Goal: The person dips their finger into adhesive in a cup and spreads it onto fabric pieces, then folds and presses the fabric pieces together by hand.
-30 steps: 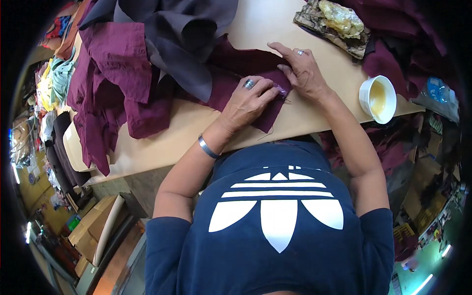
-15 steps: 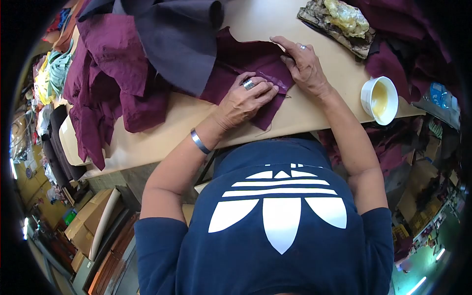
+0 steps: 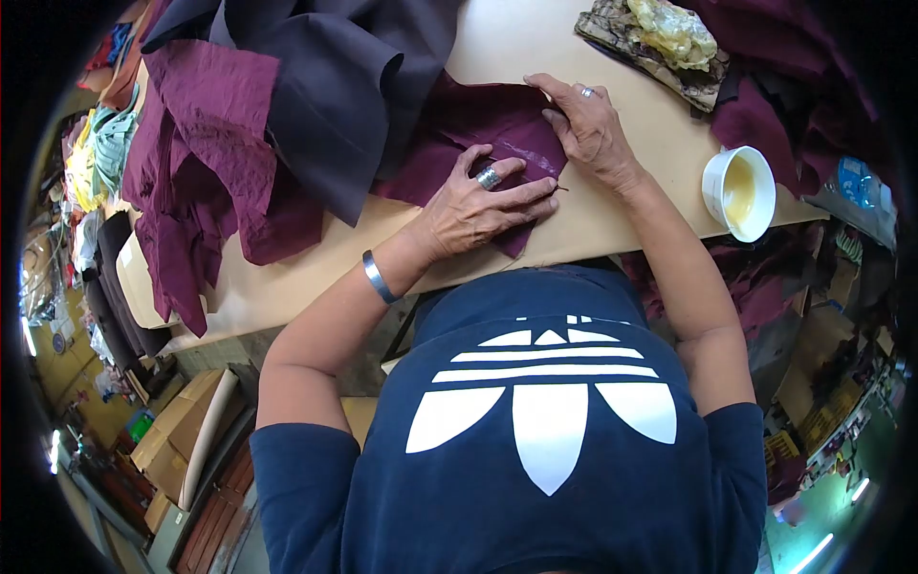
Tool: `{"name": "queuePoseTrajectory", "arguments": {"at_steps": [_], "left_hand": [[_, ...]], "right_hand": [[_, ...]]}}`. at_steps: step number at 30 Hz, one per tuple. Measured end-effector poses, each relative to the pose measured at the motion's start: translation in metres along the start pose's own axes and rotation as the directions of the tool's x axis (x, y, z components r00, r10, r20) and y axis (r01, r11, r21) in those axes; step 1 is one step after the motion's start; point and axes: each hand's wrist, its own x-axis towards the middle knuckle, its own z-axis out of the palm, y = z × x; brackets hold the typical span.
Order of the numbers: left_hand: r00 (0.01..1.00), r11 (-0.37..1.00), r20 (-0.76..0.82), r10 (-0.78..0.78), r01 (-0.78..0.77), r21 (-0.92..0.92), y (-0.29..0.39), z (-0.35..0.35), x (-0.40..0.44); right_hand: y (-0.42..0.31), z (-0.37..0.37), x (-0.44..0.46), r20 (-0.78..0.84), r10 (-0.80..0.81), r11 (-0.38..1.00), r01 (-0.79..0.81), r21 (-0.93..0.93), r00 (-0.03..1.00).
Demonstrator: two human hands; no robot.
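A maroon fabric piece [image 3: 430, 143] lies on the table, with a shiny whitish streak across it near its right side. My left hand [image 3: 483, 206] rests on the lower part of this piece, fingers spread and lying over the cloth, a wide ring and a bracelet on it. At the fabric's upper right edge is my right hand [image 3: 598, 139], index finger stretched out and thumb apart from it, touching the edge. Dark grey fabric [image 3: 330, 105] overlaps the maroon piece on the left.
A white bowl [image 3: 762, 191] with yellowish paste stands right of my right hand. Behind it lies a crumpled, yellowish plastic-like lump [image 3: 674, 36] on a stained pad [image 3: 636, 57]. More maroon cloth [image 3: 206, 124] hangs over the table's front edge [image 3: 363, 297] at left.
My left hand's fingers have spread and shifted slightly down, uncovering more of the shiny streak. The dark grey fabric has shifted and folded differently. My right hand has hardly moved.
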Motion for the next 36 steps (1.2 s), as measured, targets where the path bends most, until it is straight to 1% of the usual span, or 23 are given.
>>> {"name": "queuePoseTrajectory", "arguments": {"at_steps": [3, 6, 8, 9, 13, 16, 19, 21, 23, 24, 26, 27, 29, 30, 32, 33, 36], "left_hand": [[0.999, 1.000, 0.039, -0.007, 0.008, -0.005, 0.005, -0.001, -0.001], [0.994, 0.992, -0.032, -0.100, 0.098, -0.076, 0.007, 0.005, -0.002], [0.933, 0.944, -0.152, -0.327, 0.313, -0.108, 0.010, 0.005, 0.000], [0.903, 0.926, -0.207, -0.376, 0.361, -0.105, 0.009, 0.004, 0.000], [0.900, 0.927, -0.225, -0.373, 0.370, -0.053, 0.011, 0.008, -0.004], [0.918, 0.933, -0.179, -0.355, 0.360, -0.004, 0.011, 0.006, -0.004], [0.936, 0.935, -0.096, -0.339, 0.346, 0.077, 0.014, 0.004, -0.005], [0.949, 0.946, -0.061, -0.309, 0.314, 0.083, 0.017, 0.004, -0.005], [0.957, 0.952, -0.030, -0.289, 0.291, 0.093, 0.018, 0.003, -0.005], [0.957, 0.954, -0.046, -0.288, 0.291, 0.069, 0.017, 0.001, -0.005], [0.955, 0.957, -0.083, -0.286, 0.288, 0.018, 0.014, -0.002, -0.004], [0.930, 0.938, -0.127, -0.345, 0.346, -0.015, 0.013, -0.002, -0.005], [0.864, 0.888, -0.206, -0.459, 0.450, -0.089, 0.009, 0.002, -0.008], [0.863, 0.891, -0.229, -0.450, 0.450, -0.056, 0.007, 0.005, -0.009], [0.858, 0.891, -0.273, -0.435, 0.454, 0.011, 0.006, 0.008, -0.011], [0.862, 0.887, -0.253, -0.439, 0.460, 0.031, 0.007, 0.008, -0.012], [0.873, 0.893, -0.241, -0.423, 0.447, 0.049, 0.008, 0.006, -0.013]], "right_hand": [[-0.003, -0.001, 0.001, -0.012, -0.002, 1.000, 0.002, 0.001, 1.000], [-0.001, 0.000, 0.000, -0.009, -0.011, 1.000, 0.011, -0.006, 1.000], [0.000, 0.000, 0.000, -0.027, -0.012, 1.000, 0.011, -0.019, 1.000], [0.000, 0.001, -0.001, -0.034, -0.013, 1.000, 0.012, -0.023, 0.999], [-0.002, 0.000, 0.001, -0.032, -0.010, 1.000, 0.010, -0.010, 0.999], [0.000, 0.000, 0.000, -0.040, -0.016, 1.000, 0.016, -0.013, 0.999], [-0.002, 0.000, 0.001, -0.043, -0.027, 1.000, 0.027, -0.017, 0.999], [0.000, 0.000, 0.001, -0.040, -0.036, 0.999, 0.035, -0.020, 0.999], [-0.001, -0.003, 0.003, 0.045, 0.024, 0.999, -0.023, -0.031, 0.999], [-0.003, -0.006, 0.005, 0.087, 0.056, 0.998, -0.053, -0.039, 0.995], [-0.006, -0.011, 0.014, 0.127, 0.026, 0.988, -0.006, -0.157, 0.992], [-0.007, -0.012, 0.018, 0.146, 0.015, 0.976, 0.017, -0.215, 0.989], [-0.009, -0.002, 0.025, 0.038, -0.029, 0.981, 0.036, -0.191, 0.999], [-0.009, 0.002, 0.028, -0.017, -0.050, 0.983, 0.046, -0.179, 0.999], [-0.007, 0.008, 0.030, 0.055, 0.043, 0.988, -0.035, -0.154, 0.998], [-0.007, 0.010, 0.031, 0.093, 0.089, 0.987, -0.075, -0.142, 0.992], [-0.006, 0.009, 0.032, 0.041, 0.046, 0.999, -0.046, 0.004, 0.998]]}}
